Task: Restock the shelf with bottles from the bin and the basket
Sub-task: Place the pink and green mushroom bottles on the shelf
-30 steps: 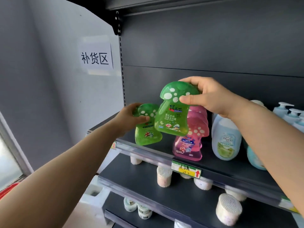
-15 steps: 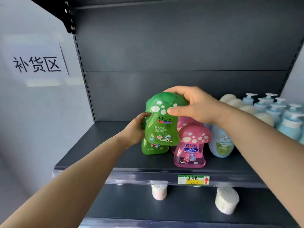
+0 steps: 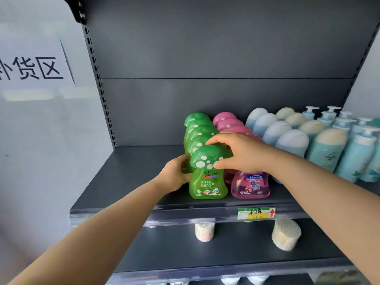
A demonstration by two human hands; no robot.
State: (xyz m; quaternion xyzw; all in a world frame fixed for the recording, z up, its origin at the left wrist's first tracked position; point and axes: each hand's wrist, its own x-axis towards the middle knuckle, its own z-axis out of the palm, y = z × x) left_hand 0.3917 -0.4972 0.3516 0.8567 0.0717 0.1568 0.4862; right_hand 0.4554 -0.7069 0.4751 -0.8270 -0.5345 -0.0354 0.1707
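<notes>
Fingers of the right hand point(image 3: 239, 154) curl over the white-spotted cap of the front green bottle point(image 3: 208, 182), with the thumb pressed to the cap's front edge, so we read that grip as closed round the cap from above. The bottle stands upright on the shelf point(image 3: 127, 177), near its front edge, at the head of a file of green bottles point(image 3: 197, 128) of the same mushroom shape that runs back toward the rear panel. The left hand point(image 3: 174, 175) comes in from the left and touches the green file just behind the front bottle's neck. Its fingertips are hidden behind the cap, so we cannot tell whether its grip is spread or pinching anything. Just beside the green file, to its right, stands a file of pink bottles point(image 3: 228, 122). The front pink bottle point(image 3: 249, 187) is level with the green one, its cap hidden under the right wrist. Further right we see files of oval white-and-blue bottles point(image 3: 274, 130), then teal pump bottles point(image 3: 329, 120). A green and yellow price tag point(image 3: 256, 213) with a red arrow sits on the shelf's front rail below the pink file. On the lower shelf point(image 3: 226, 249) stand two round tubs of cotton swabs point(image 3: 285, 234). A paper sign point(image 3: 35, 64) with Chinese characters hangs on the wall to the left.
</notes>
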